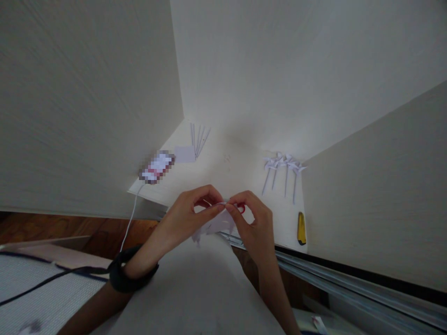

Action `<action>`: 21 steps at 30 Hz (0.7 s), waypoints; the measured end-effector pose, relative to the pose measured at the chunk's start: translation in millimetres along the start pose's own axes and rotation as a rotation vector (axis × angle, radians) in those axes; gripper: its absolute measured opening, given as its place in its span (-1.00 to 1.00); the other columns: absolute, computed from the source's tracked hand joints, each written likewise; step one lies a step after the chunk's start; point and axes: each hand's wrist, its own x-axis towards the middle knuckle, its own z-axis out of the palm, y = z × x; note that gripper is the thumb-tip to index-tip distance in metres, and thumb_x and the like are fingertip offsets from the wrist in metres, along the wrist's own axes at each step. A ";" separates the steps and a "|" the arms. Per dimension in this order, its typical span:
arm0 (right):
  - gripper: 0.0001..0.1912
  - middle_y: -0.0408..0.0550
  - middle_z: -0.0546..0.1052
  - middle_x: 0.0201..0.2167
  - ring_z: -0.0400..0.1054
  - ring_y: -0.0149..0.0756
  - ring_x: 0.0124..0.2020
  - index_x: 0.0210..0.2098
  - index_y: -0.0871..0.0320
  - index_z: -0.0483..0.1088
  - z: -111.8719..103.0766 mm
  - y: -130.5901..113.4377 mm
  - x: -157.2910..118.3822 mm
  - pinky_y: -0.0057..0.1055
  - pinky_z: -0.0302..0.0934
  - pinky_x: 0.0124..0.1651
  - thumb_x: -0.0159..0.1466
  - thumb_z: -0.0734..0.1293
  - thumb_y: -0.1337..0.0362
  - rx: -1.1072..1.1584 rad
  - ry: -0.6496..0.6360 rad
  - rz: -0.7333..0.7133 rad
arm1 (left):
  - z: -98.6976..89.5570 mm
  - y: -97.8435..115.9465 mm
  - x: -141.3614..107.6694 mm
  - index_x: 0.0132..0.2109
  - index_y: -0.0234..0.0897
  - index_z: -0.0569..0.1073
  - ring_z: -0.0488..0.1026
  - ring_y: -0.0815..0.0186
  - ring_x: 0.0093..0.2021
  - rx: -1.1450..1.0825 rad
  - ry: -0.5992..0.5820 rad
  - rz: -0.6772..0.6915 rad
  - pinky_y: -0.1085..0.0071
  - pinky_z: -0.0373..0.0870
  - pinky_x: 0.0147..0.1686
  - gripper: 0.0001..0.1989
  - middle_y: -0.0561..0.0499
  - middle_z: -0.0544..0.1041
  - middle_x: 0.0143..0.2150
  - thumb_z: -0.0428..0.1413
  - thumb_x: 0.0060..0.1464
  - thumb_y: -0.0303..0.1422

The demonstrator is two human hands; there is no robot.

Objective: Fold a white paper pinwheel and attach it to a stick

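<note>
My left hand (190,211) and my right hand (256,221) meet near the front edge of the white surface, thumb and fingertips pinched together. Between them is a piece of thin white paper (220,224), which both hands grip at its upper edge. Its lower part hangs down with loose pointed ends; the fingers cover the exact fold. A red loop (242,208) shows behind my right fingers, and the rest of it is hidden. Farther off to the right lie several white paper pinwheels (287,162) on thin sticks.
Several loose white sticks (197,140) lie at the back left, touching a square of paper (185,154). A blurred phone (156,166) with a white cable (132,216) is left of them. A yellow utility knife (301,228) lies near the right wall. Walls enclose the surface.
</note>
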 end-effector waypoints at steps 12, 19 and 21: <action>-0.86 -0.14 0.44 -0.46 0.30 -0.39 -0.36 -0.46 0.16 0.37 10.5 -2.6 -0.5 -0.44 0.15 -0.27 0.24 0.28 0.36 -0.009 0.012 0.034 | -3.7 -9.9 2.9 -0.36 -0.31 0.43 0.43 0.39 -0.35 -0.043 0.037 0.012 0.49 0.34 -0.31 -0.84 0.07 0.48 -0.41 0.12 0.07 -0.29; -0.92 -0.16 0.45 -0.44 0.30 -0.40 -0.38 -0.41 0.14 0.36 14.3 -3.5 -4.6 -0.47 0.16 -0.29 0.23 0.29 0.36 -0.008 0.006 0.056 | -2.0 -9.2 -2.6 -0.35 -0.31 0.42 0.44 0.41 -0.34 -0.110 0.091 0.027 0.52 0.35 -0.30 -0.90 0.08 0.48 -0.40 0.13 0.04 -0.36; -0.93 -0.16 0.45 -0.45 0.30 -0.40 -0.38 -0.41 0.14 0.36 15.4 -4.6 -5.6 -0.47 0.17 -0.29 0.22 0.29 0.38 -0.005 0.011 0.053 | -0.9 -9.1 -4.7 -0.34 -0.31 0.43 0.44 0.42 -0.33 -0.102 0.112 0.041 0.53 0.35 -0.30 -0.91 0.08 0.48 -0.39 0.13 0.05 -0.36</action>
